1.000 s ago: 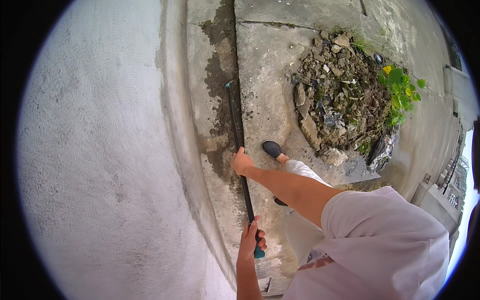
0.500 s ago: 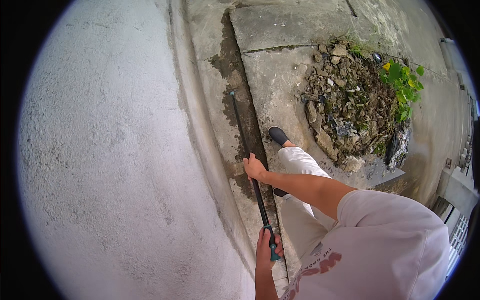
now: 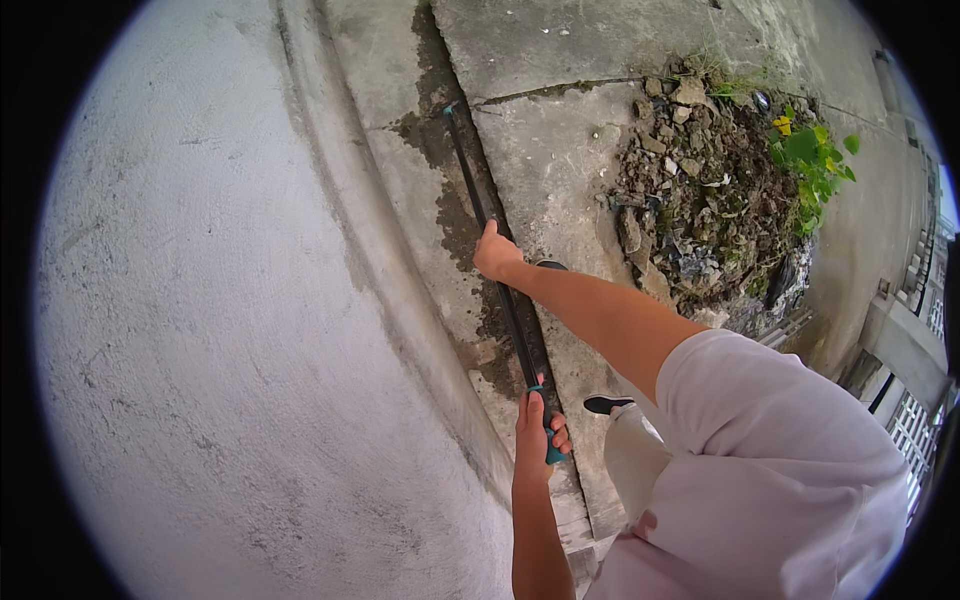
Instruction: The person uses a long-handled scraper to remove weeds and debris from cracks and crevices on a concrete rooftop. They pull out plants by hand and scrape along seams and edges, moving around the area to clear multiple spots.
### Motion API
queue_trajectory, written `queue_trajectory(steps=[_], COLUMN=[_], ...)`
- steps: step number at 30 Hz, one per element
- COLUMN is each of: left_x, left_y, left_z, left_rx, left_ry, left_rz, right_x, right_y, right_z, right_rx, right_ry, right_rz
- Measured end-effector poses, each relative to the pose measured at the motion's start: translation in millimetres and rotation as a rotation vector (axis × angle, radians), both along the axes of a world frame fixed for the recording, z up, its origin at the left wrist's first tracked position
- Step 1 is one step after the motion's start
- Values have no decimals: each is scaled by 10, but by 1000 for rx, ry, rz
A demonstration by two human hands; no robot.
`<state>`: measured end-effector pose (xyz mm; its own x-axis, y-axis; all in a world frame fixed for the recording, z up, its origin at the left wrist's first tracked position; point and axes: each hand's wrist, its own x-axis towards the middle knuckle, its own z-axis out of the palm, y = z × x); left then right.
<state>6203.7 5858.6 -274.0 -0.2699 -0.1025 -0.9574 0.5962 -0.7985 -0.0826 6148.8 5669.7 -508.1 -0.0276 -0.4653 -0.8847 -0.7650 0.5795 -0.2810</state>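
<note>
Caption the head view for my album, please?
Left hand and right hand grip a black pole over stained concrete, rubble heap nearby.

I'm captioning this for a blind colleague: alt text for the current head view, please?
A person holds a long dark pole along a dark-stained strip of concrete, left hand on its teal-and-black handle, right hand farther along it. A rough pale wall stands at left; a rubble heap with a leafy plant is at right.
</note>
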Motion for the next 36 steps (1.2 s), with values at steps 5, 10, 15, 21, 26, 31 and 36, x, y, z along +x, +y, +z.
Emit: queue_trajectory(steps=[5,10,15,21,26,31,36], left_x=[267,168,133,283,125,89,-3], left_y=[853,1644,1525,-385,601,1673,2580], left_z=[1021,1524,1320,-17,349,1533,1298], left_rx=[242,206,167,-57,152,392,101], left_ry=[-58,-227,-125,-68,-33,-9,-88], left_rz=[-161,-242,18,58,-57,-20,-217], right_x=[185,55,246,419,245,80,-258], right_y=[1519,3006,2061,-248,1038,2845,2776], right_z=[622,429,891,140,381,1085,1335], right_rx=[187,330,170,-55,108,475,366], right_ry=[-75,-123,-295,-84,-90,-121,-234], right_rz=[-51,241,4,33,183,292,-30])
